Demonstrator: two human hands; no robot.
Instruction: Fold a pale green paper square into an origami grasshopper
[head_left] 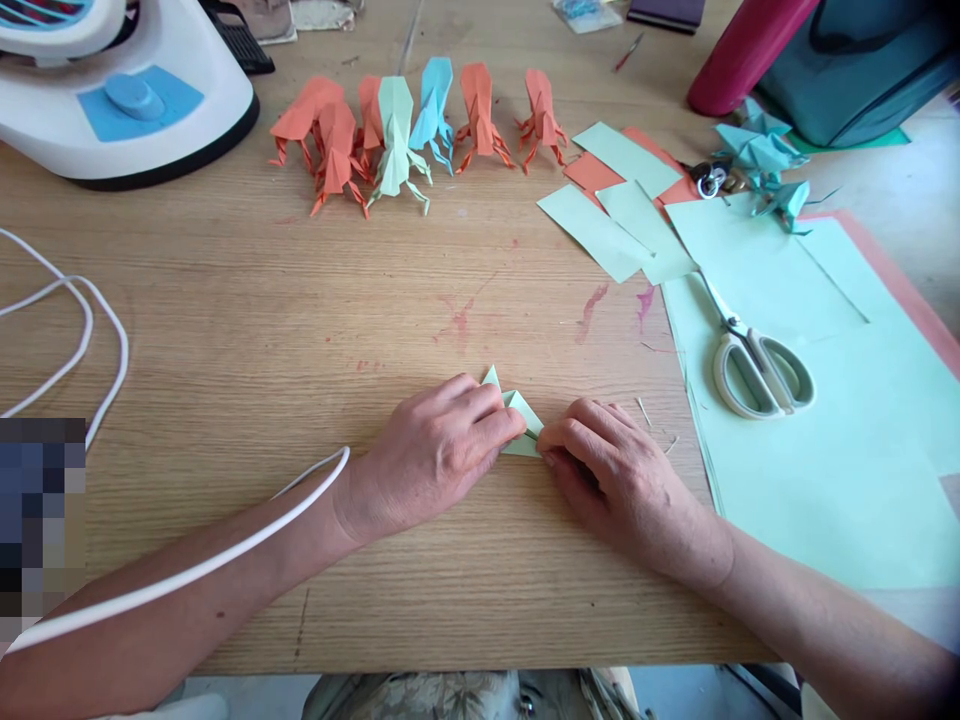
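A small piece of folded pale green paper (523, 410) lies on the table between my two hands. My left hand (454, 430) presses it from the left, fingers closed over its edge, so part of the paper is hidden. On the other side, my right hand (611, 465) pinches the paper's right corner between thumb and fingertips. One pointed tip of the paper sticks up beyond my left fingers. A white cable (225, 570) runs over my left forearm.
Folded paper figures (395, 130) in orange, green and blue stand at the back. Scissors (757, 365) lie on green paper sheets (840, 480) at right, near cut paper pieces (600, 232). A white fan base (150, 110), pink bottle (742, 55) and teal bag (877, 70) stand farther back.
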